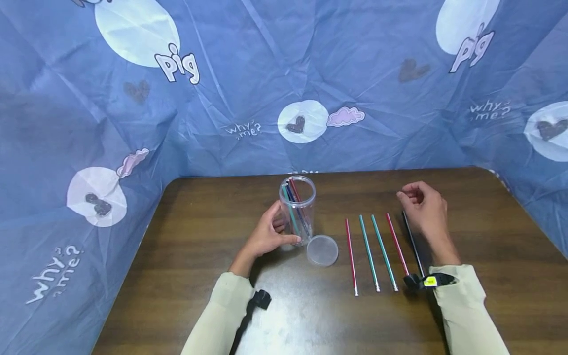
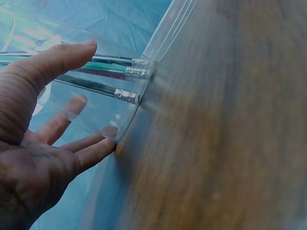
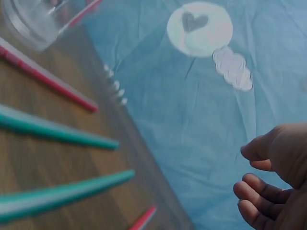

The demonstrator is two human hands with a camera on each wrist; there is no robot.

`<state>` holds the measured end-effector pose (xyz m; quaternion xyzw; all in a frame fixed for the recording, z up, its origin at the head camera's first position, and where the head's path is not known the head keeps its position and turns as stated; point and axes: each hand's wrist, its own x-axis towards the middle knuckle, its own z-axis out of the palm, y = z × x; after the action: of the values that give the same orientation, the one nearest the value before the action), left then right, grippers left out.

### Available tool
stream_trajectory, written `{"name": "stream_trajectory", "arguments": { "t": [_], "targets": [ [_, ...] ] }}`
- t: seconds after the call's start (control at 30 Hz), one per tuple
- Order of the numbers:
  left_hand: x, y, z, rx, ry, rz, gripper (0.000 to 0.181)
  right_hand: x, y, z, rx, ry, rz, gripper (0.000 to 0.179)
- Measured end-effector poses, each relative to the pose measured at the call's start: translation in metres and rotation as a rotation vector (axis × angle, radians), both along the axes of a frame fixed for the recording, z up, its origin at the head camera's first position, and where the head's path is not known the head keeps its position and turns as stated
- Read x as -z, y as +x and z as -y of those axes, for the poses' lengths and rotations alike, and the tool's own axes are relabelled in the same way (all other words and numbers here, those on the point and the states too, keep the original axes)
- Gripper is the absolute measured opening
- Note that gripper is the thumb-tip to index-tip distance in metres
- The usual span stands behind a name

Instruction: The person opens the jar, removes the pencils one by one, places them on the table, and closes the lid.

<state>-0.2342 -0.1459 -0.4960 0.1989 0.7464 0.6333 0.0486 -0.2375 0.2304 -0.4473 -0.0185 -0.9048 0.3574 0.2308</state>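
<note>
My left hand (image 1: 265, 237) grips a clear plastic jar (image 1: 309, 217) low on its side, thumb in front and fingers behind. The jar stands upright and uncapped, with several pencils (image 2: 108, 72) leaning inside, their eraser ends at the bottom. Beside its base lies a round translucent lid (image 1: 322, 250). To the right, a red pencil (image 1: 350, 254), two teal pencils (image 1: 369, 251), another red pencil (image 1: 397, 242) and a black pencil (image 1: 413, 241) lie in a row. My right hand (image 1: 423, 208) hovers over the black pencil's far end, its fingers loosely bent and holding nothing.
Everything rests on a brown wooden table (image 1: 186, 296). A blue printed cloth (image 1: 248, 88) hangs behind it and along both sides. A dark strap with a small camera (image 1: 414, 282) sits on my right wrist, and another camera (image 1: 262, 299) on my left.
</note>
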Motion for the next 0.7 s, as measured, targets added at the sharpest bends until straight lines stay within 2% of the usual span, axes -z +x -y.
{"name": "stream_trajectory", "arguments": {
  "t": [0.1, 0.27, 0.57, 0.7],
  "targets": [
    [0.001, -0.001, -0.001, 0.003, 0.001, 0.000, 0.088, -0.007, -0.001, 0.007, 0.018, -0.056, -0.024, 0.020],
    [0.001, -0.001, -0.004, 0.009, 0.008, -0.011, 0.091, -0.019, 0.002, 0.018, 0.030, -0.151, -0.006, 0.025],
    [0.002, -0.002, -0.001, 0.010, -0.011, -0.014, 0.086, -0.041, 0.012, 0.028, -0.001, -0.262, -0.014, 0.036],
    [0.002, -0.003, 0.000, 0.005, -0.007, -0.028, 0.086, -0.050, 0.016, 0.036, -0.021, -0.289, -0.047, 0.037]
  ]
}}
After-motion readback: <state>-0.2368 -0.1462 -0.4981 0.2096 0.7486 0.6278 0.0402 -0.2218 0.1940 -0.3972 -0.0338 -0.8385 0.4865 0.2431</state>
